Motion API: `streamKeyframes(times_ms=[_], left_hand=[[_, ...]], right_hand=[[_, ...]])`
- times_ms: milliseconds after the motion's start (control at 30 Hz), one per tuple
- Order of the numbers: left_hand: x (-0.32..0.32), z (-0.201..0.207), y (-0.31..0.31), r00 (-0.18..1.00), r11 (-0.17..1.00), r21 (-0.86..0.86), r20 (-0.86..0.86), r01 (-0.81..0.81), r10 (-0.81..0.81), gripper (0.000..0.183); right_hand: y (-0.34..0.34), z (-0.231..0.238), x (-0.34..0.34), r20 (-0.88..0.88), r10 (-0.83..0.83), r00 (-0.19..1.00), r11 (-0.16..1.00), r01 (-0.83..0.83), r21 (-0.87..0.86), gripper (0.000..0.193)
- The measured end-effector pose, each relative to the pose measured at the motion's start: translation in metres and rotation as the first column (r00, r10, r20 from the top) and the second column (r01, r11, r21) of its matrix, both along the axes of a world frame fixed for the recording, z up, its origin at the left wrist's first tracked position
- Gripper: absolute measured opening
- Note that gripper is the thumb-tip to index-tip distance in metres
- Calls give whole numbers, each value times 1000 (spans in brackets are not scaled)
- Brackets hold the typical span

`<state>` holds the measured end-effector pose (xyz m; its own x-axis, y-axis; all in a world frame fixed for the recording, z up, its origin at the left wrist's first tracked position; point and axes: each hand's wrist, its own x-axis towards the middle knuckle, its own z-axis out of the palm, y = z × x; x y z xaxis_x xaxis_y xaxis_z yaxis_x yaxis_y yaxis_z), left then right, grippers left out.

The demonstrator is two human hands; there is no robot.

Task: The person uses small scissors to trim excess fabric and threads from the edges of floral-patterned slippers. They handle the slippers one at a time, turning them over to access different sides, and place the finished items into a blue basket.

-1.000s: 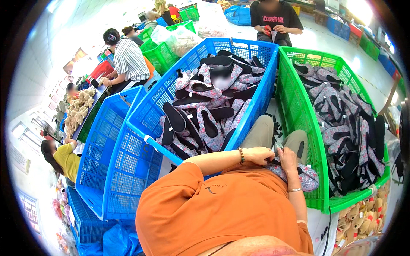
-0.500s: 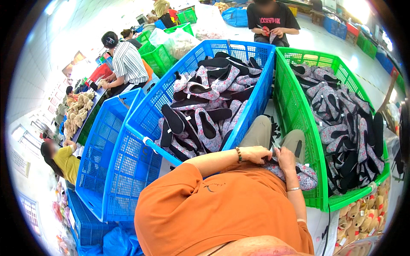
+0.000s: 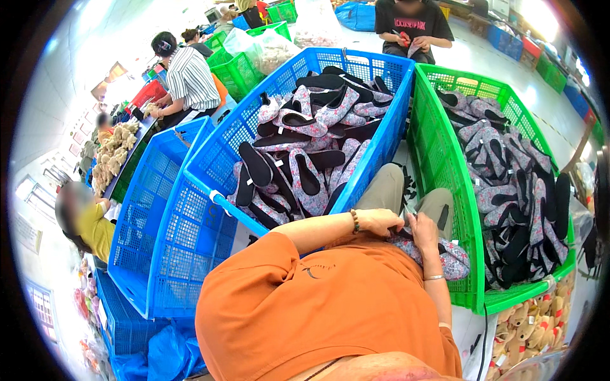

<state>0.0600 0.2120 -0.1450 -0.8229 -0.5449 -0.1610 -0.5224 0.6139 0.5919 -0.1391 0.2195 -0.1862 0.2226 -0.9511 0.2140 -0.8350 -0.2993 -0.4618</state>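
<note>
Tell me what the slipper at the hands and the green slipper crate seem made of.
Slipper: apparently soft, matte cloth, judging by its speckled print and padded roundness; fibre unclear. Green crate: probably moulded plastic, slightly glossy, judging by its uniform colour and lattice of holes.

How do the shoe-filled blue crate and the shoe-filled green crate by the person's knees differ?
Colour: the blue crate is bright blue, the green crate bright green.
Place: the blue crate stands left of the knees, the green crate right of them.
Both have perforated walls and hold floral-patterned shoes with black parts.
</note>
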Motion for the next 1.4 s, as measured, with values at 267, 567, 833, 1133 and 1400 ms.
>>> streamKeyframes(times_ms=[267, 567, 833, 1133, 1400], left_hand=[[0, -4, -2, 998, 997, -65, 57, 45, -41, 24], [0, -3, -1, 999, 997, -67, 26, 46, -44, 24], [1, -3, -3, 999, 999, -11, 26, 31, -30, 26], [1, 0, 0, 1000, 1000, 13, 5, -26, 26, 24], [-1, -3, 0, 1000, 1000, 8, 11, 1, -1, 24]], right_hand=[[-1, 0, 2, 26, 25, 999, 1000, -25, 4, 48], [0, 0, 0, -18, 21, 1000, 1000, -20, 15, 46], [-1, 0, 1, -7, 6, 1000, 1000, -6, 13, 47], [-4, -7, -1, -9, 8, 1000, 1000, -8, -17, 46], [-2, -5, -2, 12, 5, 1000, 1000, -5, 7, 47]])
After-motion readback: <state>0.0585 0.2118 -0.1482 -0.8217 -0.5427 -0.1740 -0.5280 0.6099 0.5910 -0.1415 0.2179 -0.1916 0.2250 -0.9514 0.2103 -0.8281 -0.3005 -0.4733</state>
